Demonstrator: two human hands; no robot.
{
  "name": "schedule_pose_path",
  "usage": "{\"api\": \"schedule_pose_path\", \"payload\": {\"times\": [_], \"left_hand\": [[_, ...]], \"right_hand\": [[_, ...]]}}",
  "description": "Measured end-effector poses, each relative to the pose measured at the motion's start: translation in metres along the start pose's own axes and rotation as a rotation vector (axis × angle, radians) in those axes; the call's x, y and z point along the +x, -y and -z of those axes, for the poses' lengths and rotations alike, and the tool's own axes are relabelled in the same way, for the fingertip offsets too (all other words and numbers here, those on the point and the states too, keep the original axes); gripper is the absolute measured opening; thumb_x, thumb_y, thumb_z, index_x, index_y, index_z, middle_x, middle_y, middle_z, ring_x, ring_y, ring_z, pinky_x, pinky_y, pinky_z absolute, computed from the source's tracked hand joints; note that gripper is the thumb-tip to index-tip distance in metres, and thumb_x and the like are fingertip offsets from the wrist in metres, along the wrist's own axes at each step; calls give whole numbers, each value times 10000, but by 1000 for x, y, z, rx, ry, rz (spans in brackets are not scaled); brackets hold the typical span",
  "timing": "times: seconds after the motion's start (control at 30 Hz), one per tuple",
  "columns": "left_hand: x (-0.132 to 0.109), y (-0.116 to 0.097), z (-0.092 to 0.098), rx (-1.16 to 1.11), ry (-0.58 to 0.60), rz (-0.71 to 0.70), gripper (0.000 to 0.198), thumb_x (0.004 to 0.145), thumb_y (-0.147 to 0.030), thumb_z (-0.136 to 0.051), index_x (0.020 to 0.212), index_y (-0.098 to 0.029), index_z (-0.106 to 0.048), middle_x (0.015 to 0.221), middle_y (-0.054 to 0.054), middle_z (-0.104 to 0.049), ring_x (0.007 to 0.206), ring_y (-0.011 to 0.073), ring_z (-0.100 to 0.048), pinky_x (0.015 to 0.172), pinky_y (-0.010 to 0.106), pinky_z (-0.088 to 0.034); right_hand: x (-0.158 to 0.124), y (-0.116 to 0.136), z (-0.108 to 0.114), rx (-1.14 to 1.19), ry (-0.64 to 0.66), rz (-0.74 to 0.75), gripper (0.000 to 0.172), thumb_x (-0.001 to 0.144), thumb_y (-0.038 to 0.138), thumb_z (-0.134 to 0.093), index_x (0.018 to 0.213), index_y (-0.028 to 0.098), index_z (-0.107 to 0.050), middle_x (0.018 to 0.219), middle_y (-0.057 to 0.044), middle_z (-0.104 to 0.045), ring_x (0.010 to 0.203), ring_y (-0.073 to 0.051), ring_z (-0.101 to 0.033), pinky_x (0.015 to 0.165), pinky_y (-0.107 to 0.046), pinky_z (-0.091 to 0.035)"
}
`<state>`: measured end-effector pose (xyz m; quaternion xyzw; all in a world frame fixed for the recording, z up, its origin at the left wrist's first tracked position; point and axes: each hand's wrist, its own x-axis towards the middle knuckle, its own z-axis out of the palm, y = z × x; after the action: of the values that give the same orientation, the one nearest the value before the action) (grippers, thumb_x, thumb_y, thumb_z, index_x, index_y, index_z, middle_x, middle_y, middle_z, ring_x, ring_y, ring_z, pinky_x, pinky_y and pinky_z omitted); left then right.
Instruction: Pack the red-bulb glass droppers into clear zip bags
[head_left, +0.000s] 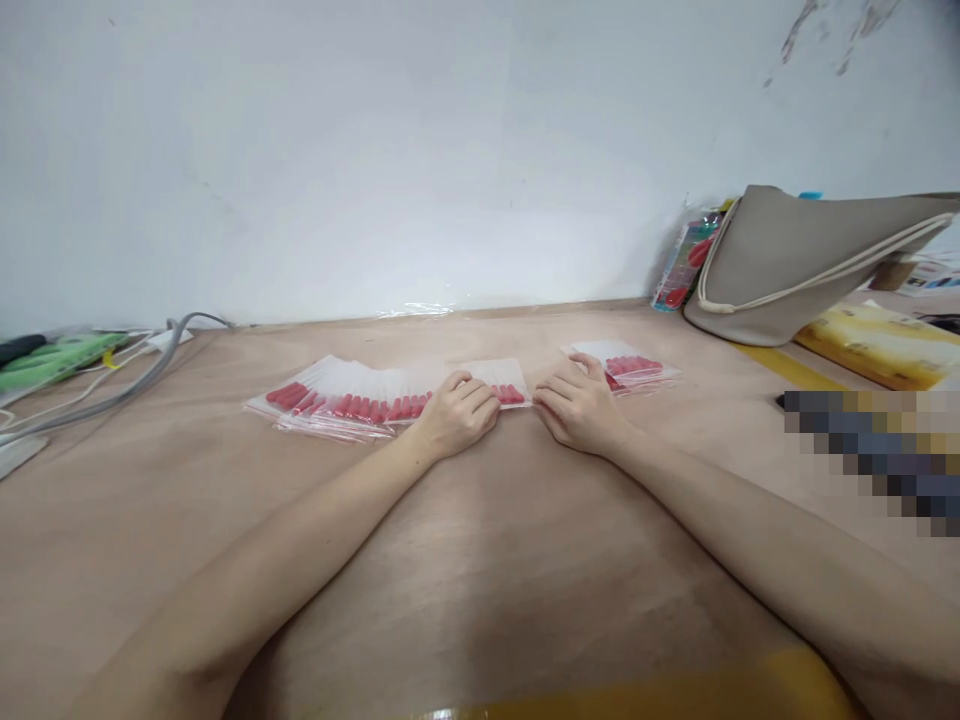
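Observation:
Clear packets with white cards and red pieces [337, 395] lie fanned out on the table, left of centre. My left hand [461, 412] rests at their right end with its fingers curled; whatever they grip is hidden. Just beyond it, a packet with red pieces [510, 393] reaches towards my other hand. My right hand [576, 402] is bent beside that packet, fingers curled, and I cannot make out anything in them. Behind and right of it sits another small group of packets [637, 366] with red pieces.
Along the wall at the right stand a grey-beige bag [795, 265] and a colourful plastic package [682, 265]. A yellow packet [877, 345] lies before the bag. Grey and white cables [150, 375] and a green item [64, 358] are at the left.

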<state>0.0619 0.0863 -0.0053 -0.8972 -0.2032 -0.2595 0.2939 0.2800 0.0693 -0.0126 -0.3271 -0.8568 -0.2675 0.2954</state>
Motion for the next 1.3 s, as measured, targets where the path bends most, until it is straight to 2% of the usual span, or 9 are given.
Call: {"api": "schedule_pose_path", "payload": {"times": [0.43,0.63,0.7,0.8,0.9,1.0,1.1,1.2,1.3], "left_hand": [[-27,10,16,-61,3,114,198,891,-110,-397,781,-157,-554,741,45,-637,691,165,-587,706,329,-426],[-25,5,16,-202,15,275,161,921,-138,-350,1031,-162,-467,1067,85,-597,874,146,-614,685,240,-479],[-23,6,18,-240,23,312,214,928,-139,-323,1128,-149,-401,1078,95,-591,900,140,-615,707,234,-490],[-25,13,25,-269,45,326,246,918,-144,-343,1162,-148,-377,1065,90,-603,906,144,-623,744,241,-497],[-33,21,36,-269,65,305,192,900,-163,-390,1088,-164,-432,1124,91,-592,938,156,-623,783,255,-497],[-50,29,47,-193,100,277,148,897,-179,-396,1025,-162,-469,1149,99,-593,977,173,-617,790,270,-500],[-67,35,55,-86,154,248,143,892,-180,-387,957,-166,-513,1099,79,-631,907,171,-644,681,252,-511],[-74,36,64,20,216,194,164,842,-185,-414,919,-175,-558,1042,50,-662,784,183,-659,571,269,-484],[-62,32,70,95,224,240,249,774,-284,-481,967,-158,-573,1139,84,-614,900,262,-611,695,366,-477]], "right_hand": [[-7,-5,-3,52,-71,-50,137,832,172,-476,740,173,-577,738,3,-647,723,-127,-543,953,-396,-216],[-7,-6,-1,174,74,-64,161,851,300,-494,817,190,-606,832,-20,-654,838,-153,-555,871,-329,-295],[-7,-10,4,128,117,-161,246,831,405,-507,904,195,-614,949,-49,-645,929,-194,-540,875,-353,-290],[-7,-22,14,-89,176,-431,353,808,442,-492,1008,172,-599,1074,-111,-598,998,-274,-508,874,-426,-276],[-8,-35,22,-298,358,-657,361,778,373,-490,1020,123,-587,1053,-169,-586,955,-336,-519,811,-475,-305],[-9,-43,26,-332,541,-785,331,799,325,-449,987,92,-589,983,-195,-598,859,-326,-561,731,-443,-349],[-7,-45,28,-291,625,-784,288,839,297,-408,922,109,-610,919,-186,-620,810,-287,-584,682,-385,-359],[-5,-42,29,-291,630,-733,261,851,276,-406,849,130,-622,840,-161,-642,773,-264,-592,654,-351,-347],[-5,-36,28,-296,537,-628,225,846,231,-409,850,145,-617,874,-129,-655,772,-242,-590,658,-329,-338]]}}
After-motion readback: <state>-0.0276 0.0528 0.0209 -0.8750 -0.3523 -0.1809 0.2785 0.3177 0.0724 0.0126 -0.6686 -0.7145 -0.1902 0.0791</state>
